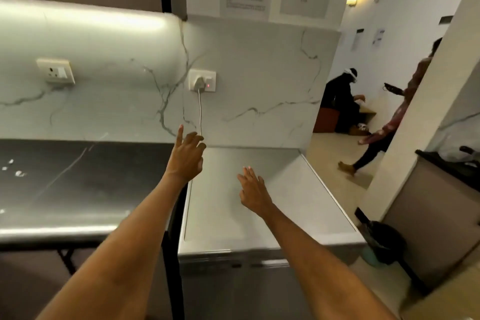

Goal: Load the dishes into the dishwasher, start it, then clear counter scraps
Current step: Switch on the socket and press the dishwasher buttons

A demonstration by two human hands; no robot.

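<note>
Both my hands are out over the dishwasher (259, 215), and neither grip holds anything: my left hand (185, 157) is raised at about 11 o'clock from the machine's top, forefinger stretched up toward the white cable (199, 112) and the other fingers loosely bent, while my right hand (253, 191) hovers flat and released above the middle of the lid. I judge the loading is likely over, since the door below looks closed and I see no dishes anywhere in view, though I cannot see inside. Whether it is running I cannot tell; the plug (198, 83) sits in the socket (202, 81) at 12 o'clock with a small red light on, and the controls along the front edge are too blurred to read. The scraps (14, 169) look untouched: a few pale crumbs lie well apart from me at 9 o'clock on the dark surface (85, 184), so that step seems left to do. The dishwasher's top is brushed metal, flat, matte grey, with a raised lip round its rim and rounded corners. The surface beside it is dark, glossy stone with a thin pale vein and a bright rolled front edge. The wall (259, 91) behind is smooth white marble with grey branching veins. A black bin (384, 241) with a liner stands on the floor at 3 o'clock.
</note>
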